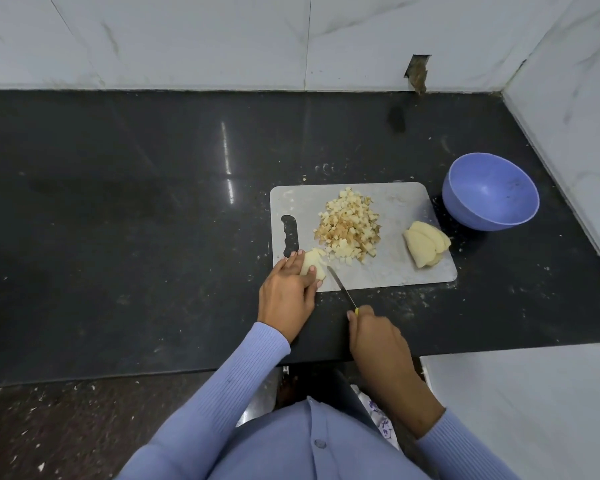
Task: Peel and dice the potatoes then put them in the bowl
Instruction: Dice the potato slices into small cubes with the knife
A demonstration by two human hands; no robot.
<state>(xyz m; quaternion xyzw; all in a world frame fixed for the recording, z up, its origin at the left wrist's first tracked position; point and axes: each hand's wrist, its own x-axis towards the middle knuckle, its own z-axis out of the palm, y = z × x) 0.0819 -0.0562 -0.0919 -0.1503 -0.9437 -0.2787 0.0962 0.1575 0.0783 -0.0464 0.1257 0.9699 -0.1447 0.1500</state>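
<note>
A grey cutting board (pixel 399 268) lies on the black counter. A heap of diced potato (pixel 349 226) sits in the board's middle. Sliced peeled potato (pixel 425 245) lies stacked at the board's right edge. At the board's near left corner, my left hand (pixel 286 292) holds down a peeled potato piece (pixel 312 265) with its fingers over it. My right hand (pixel 376 336) grips a yellow-handled knife (pixel 340 287), whose blade points toward that piece, just to its right. A purple bowl (pixel 490 192) stands to the right of the board and holds nothing.
The black counter (pixel 118 237) stretches wide to the left of the board. White marble walls rise behind and at the right, close to the bowl. Small potato scraps dot the counter around the board. The counter's front edge runs just below my hands.
</note>
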